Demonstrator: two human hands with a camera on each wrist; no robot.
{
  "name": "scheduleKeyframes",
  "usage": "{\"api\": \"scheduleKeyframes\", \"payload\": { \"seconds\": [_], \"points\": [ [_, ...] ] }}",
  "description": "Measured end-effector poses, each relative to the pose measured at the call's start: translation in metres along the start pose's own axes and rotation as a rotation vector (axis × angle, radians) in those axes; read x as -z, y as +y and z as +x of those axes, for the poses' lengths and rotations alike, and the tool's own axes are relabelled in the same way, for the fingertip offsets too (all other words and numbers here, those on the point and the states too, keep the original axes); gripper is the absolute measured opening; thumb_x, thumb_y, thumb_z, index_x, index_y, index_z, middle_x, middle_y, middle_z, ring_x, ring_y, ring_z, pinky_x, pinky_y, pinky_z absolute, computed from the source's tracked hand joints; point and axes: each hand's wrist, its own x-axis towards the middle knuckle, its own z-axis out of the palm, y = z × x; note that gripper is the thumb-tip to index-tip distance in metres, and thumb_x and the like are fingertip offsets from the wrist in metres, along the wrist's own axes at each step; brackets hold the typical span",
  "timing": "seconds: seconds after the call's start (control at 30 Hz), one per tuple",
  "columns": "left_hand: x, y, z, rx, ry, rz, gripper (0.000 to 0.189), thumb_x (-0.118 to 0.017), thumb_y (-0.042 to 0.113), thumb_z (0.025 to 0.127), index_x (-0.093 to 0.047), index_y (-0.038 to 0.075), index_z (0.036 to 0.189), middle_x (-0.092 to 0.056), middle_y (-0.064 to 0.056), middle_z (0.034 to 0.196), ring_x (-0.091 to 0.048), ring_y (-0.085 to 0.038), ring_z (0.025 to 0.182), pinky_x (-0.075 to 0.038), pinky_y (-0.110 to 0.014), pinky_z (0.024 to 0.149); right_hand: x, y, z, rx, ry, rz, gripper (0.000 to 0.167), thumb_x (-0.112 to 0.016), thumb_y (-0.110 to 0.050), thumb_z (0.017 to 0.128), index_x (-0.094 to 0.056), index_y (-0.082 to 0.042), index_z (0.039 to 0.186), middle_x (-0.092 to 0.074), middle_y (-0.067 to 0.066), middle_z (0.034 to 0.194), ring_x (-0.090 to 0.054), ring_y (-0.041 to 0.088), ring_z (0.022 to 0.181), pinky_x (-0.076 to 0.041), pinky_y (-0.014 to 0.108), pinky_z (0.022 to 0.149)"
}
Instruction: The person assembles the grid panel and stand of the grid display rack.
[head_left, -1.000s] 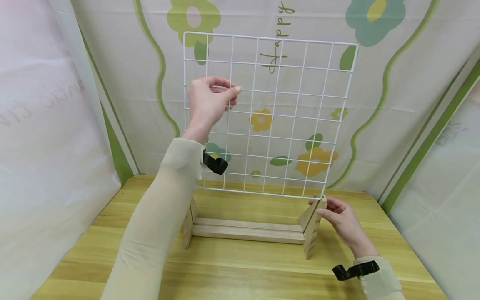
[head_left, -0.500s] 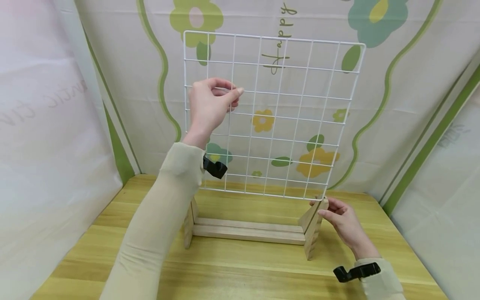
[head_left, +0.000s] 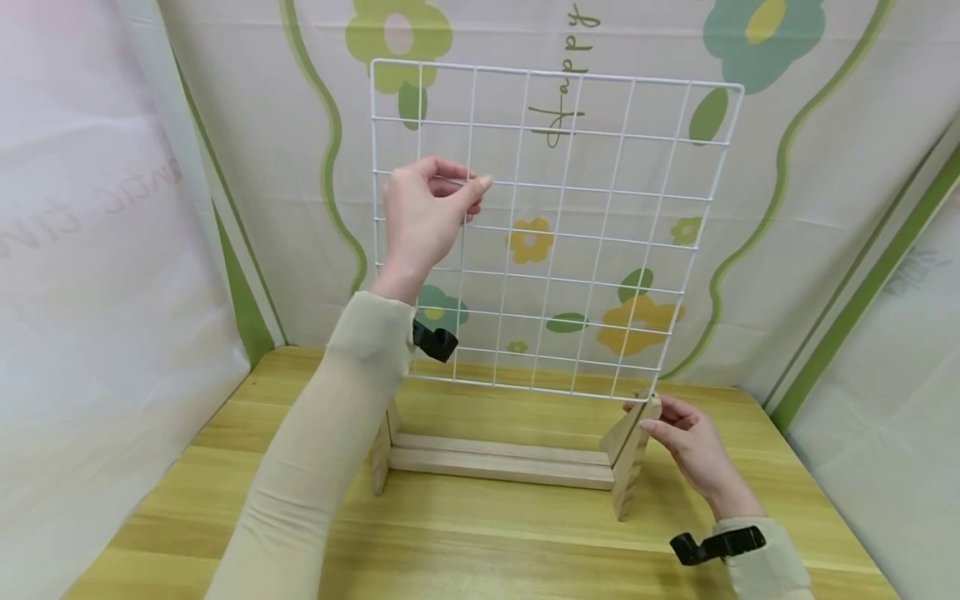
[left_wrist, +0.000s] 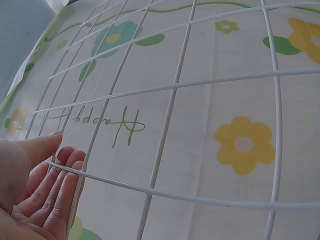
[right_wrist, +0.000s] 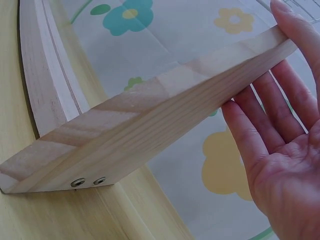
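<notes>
My left hand (head_left: 423, 217) grips a white wire grid panel (head_left: 555, 74) near its upper left, thumb in front and fingers behind the wires. In the left wrist view, the fingers (left_wrist: 57, 197) pass behind the grid. Below it stands a pale wooden stand (head_left: 502, 468), two slanted side pieces joined by a low grooved crossbar. The panel's lower right corner is at the top of the right side piece (head_left: 630, 471). At that upper end, my right hand (head_left: 701, 454) holds the wood between thumb and fingers. My left arm partly hides the panel's lower left corner.
The stand rests on a yellow wood-grain table (head_left: 480, 550). Behind it hangs a flower-printed cloth (head_left: 780, 308), with more pale cloth (head_left: 112, 275) at both sides. Black wrist mounts (head_left: 716, 546) stick out from both sleeves. Two metal screws (right_wrist: 78, 182) show low on the side piece.
The panel's upper right corner has swung slightly to the right, while its lower right corner stays at the side piece. Both hands keep their hold, and the whole view has shifted a little.
</notes>
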Motion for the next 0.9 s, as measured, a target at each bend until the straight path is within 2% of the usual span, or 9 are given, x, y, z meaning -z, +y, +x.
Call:
{"api": "scheduleKeyframes", "payload": {
  "seconds": [0.23, 0.37, 0.57, 0.9],
  "points": [
    [0.0, -0.002, -0.002, -0.038, 0.021, -0.006, 0.023, -0.084, 0.023, 0.088, -0.073, 0.006, 0.098, -0.074, -0.001, 0.077, -0.072, -0.017, 0.067, -0.057, -0.027, 0.062, 0.0, -0.002, 0.001, 0.005, -0.022, 0.008, 0.039, -0.052, 0.011, 0.101, -0.063, -0.003, 0.136, -0.07, 0.013, 0.124, -0.066, 0.017, 0.112, -0.053, 0.027, 0.095],
    [0.001, -0.002, -0.005, -0.045, 0.026, -0.015, 0.023, -0.084, 0.024, 0.088, -0.073, 0.007, 0.098, -0.074, 0.0, 0.076, -0.072, -0.018, 0.068, -0.057, -0.027, 0.063, 0.0, -0.002, 0.001, 0.004, -0.018, 0.006, 0.039, -0.052, 0.012, 0.101, -0.064, -0.004, 0.135, -0.071, 0.01, 0.122, -0.066, 0.017, 0.112, -0.053, 0.027, 0.095],
    [0.002, -0.002, -0.012, -0.09, 0.037, -0.013, 0.023, -0.084, 0.025, 0.088, -0.074, 0.007, 0.098, -0.073, 0.001, 0.075, -0.07, -0.017, 0.065, -0.055, -0.027, 0.061, 0.0, -0.001, 0.0, 0.001, 0.002, 0.003, 0.038, -0.054, 0.012, 0.1, -0.065, -0.003, 0.133, -0.071, 0.013, 0.121, -0.067, 0.018, 0.11, -0.054, 0.027, 0.094],
    [0.004, -0.001, -0.019, -0.12, 0.038, -0.028, 0.023, -0.084, 0.023, 0.088, -0.073, 0.006, 0.098, -0.074, 0.0, 0.077, -0.07, -0.016, 0.064, -0.056, -0.027, 0.06, -0.002, -0.002, 0.0, 0.011, -0.009, 0.003, 0.038, -0.052, 0.012, 0.101, -0.065, -0.003, 0.133, -0.071, 0.008, 0.121, -0.066, 0.018, 0.112, -0.052, 0.026, 0.096]
  ]
}}
